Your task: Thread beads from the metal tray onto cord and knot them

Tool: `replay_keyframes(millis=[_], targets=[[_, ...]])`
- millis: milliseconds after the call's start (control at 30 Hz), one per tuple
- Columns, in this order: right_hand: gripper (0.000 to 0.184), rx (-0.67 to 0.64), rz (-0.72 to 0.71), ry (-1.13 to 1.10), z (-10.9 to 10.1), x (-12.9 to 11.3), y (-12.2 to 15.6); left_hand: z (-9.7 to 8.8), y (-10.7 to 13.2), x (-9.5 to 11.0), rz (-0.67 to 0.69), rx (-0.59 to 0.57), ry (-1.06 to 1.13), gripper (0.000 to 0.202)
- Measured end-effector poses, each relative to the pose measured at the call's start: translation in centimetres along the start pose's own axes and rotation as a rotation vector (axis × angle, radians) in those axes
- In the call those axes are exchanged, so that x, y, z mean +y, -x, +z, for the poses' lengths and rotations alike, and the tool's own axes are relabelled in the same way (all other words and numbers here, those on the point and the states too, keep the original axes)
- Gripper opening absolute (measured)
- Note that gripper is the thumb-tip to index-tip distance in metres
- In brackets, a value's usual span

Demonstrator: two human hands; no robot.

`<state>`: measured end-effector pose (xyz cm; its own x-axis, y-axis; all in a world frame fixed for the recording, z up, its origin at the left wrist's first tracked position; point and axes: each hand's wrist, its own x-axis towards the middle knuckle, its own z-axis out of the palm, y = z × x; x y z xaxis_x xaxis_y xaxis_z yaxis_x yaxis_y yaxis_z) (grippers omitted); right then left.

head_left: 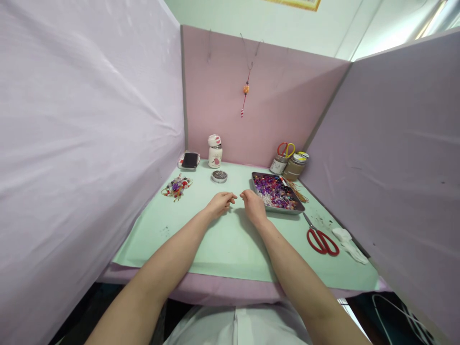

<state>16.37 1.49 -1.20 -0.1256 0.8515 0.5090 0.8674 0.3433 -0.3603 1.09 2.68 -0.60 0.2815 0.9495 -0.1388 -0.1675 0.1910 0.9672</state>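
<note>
My left hand is raised over the middle of the pale green tabletop, its fingers curled together in a pinch. Facing it across a small gap, my right hand is also closed at the fingertips. Whatever either hand pinches is too small to make out. Just right of my right hand lies a dark metal tray full of purple, red and clear beads. A small round dish of tiny dark silvery pieces sits beyond my left hand.
Strung bead pieces lie at left, near a black phone-like object and a white bottle. Red-handled scissors, white cloth and two jars are at right. A beaded cord hangs on the pink back panel.
</note>
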Motion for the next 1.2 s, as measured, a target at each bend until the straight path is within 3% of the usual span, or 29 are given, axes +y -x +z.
replay_keyframes(millis=[267, 600, 667, 733, 833, 900, 1033, 1200], targets=[[0.025, -0.040, 0.111, -0.020, -0.1, -0.2, 0.0, -0.2, 0.2, 0.1, 0.049, -0.024, -0.041, 0.030], [0.024, -0.196, 0.110, -0.094, -1.2, -0.4, -0.4, 0.1, 0.6, 0.6, 0.055, 0.106, -0.287, 0.032], [0.020, -0.193, 0.095, -0.162, -2.5, 0.7, -1.0, 0.0, 0.4, 0.5, 0.059, 0.118, -0.300, 0.031], [0.016, -0.109, 0.096, -0.177, -4.5, 2.8, -1.9, -0.1, 0.3, 0.4, 0.065, 0.132, -0.305, 0.031], [0.017, -0.001, 0.161, -0.010, -7.5, 6.6, -3.5, -0.2, 0.3, 0.3, 0.056, 0.138, -0.302, 0.032], [0.016, -0.069, 0.181, 0.104, -8.8, 8.8, -4.5, -0.3, 0.2, 0.4, 0.040, 0.131, -0.299, 0.033], [0.017, -0.268, 0.061, 0.250, -8.5, 11.2, -5.6, -0.4, 0.1, 0.3, 0.026, 0.123, -0.305, 0.034], [0.019, -0.365, -0.012, 0.393, -6.1, 11.8, -5.8, -0.5, 0.0, 0.1, 0.031, 0.142, -0.303, 0.031]])
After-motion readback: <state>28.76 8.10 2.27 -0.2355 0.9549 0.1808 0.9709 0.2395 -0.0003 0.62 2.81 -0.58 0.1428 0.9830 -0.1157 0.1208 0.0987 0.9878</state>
